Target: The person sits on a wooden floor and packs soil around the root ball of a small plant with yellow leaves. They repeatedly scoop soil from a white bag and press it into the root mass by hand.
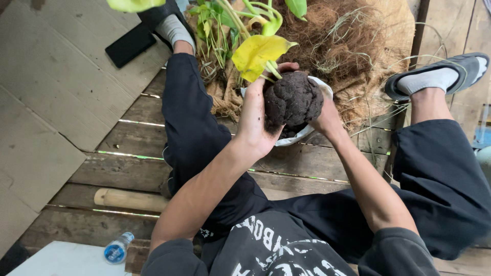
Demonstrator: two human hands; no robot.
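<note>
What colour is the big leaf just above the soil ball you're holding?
Yellow, with a slight green tinge: the big leaf above the soil ball, seen in the head view.

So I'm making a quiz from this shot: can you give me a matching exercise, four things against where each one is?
Things:
1. soil ball
2. bottle
3. bamboo stick
4. yellow leaf

Places:
A. lying on the planks under the left arm
B. just above the soil ball
C. between both hands
D. bottom left, lying on its side by a pale board

Pairs: 1-C, 2-D, 3-A, 4-B
</note>
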